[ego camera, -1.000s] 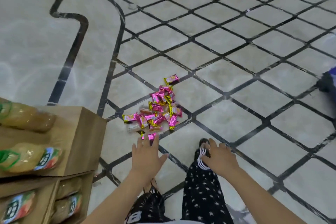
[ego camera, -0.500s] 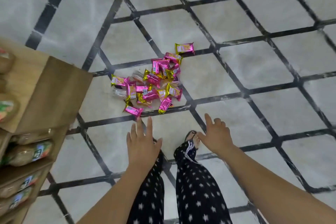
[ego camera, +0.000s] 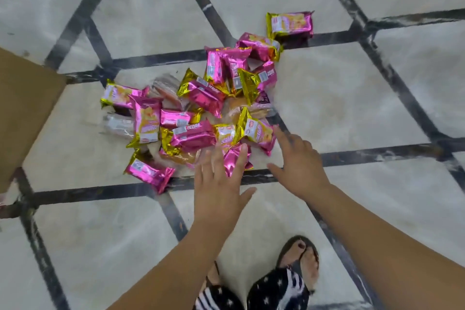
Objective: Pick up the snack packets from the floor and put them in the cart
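Marble floor [ego camera: 327, 88]: view has closed on the snack packets [ego camera: 201, 108]. Left hand [ego camera: 219, 184] and right hand [ego camera: 299, 161], both spread wide and empty, now reach the pile; nothing collected yet.

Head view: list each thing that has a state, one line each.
snack packets: heaped on the floor, none lifted.
lone packet: lying flat at the pile's far edge.
left hand: open, empty, fingertips over the pile's near edge.
right hand: open, empty, beside the pile.
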### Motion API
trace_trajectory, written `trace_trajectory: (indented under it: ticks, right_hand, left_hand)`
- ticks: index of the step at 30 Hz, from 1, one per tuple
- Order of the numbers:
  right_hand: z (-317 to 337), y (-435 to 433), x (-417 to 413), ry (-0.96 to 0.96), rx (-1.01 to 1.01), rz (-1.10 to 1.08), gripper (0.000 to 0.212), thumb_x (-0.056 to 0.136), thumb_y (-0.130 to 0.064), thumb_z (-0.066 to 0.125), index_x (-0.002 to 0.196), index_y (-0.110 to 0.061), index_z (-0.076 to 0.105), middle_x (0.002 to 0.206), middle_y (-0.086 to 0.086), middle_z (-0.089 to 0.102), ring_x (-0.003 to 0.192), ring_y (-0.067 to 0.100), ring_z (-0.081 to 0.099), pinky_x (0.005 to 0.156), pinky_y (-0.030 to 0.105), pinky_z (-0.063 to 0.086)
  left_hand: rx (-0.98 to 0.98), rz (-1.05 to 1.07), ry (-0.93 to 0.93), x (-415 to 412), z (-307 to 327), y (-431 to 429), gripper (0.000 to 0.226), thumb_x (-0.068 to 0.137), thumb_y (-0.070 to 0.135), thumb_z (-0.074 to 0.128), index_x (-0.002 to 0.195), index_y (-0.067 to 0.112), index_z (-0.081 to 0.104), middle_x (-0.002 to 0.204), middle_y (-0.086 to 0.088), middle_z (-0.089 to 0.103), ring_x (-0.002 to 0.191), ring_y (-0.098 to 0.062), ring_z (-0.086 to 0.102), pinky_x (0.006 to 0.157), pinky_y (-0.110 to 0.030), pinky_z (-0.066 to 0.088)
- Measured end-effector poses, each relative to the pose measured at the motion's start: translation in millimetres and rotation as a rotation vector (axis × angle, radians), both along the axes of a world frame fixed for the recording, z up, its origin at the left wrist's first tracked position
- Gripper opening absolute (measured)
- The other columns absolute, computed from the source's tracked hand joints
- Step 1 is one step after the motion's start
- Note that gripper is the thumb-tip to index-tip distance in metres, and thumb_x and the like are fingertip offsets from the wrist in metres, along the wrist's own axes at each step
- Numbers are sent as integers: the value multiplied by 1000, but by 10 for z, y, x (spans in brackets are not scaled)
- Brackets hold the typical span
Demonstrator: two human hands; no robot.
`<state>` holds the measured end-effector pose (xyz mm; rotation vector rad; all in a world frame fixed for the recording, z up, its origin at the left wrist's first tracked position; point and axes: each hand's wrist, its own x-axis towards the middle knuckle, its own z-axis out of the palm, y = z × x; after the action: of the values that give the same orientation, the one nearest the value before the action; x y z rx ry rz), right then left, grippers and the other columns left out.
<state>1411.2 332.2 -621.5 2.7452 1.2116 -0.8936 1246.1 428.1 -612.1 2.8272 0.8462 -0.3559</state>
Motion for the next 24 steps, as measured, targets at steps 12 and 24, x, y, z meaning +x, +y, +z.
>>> trace_trajectory:
  ticks: [12,24]
  right_hand:
    - [-1362,293,119,-136,379,76,69,84,-51,43,148,-41,19,119,24,51,109,44,50,91,50,47]
    - [295,151,-164,41,233,-220,76,90,-37,60,151,-43,15,98,14,45,91,34,48,76,39,44]
  left_hand:
    - [-169,32,-120,-152,-1125,328,136,52,70,79,155,34,-3,106,-20,62,56,-28,60,39,-29,45]
    - [-523,373,-214,-298,423,420,103,76,73,53,138,61,-28,115,-7,60,98,-28,57,73,-36,48]
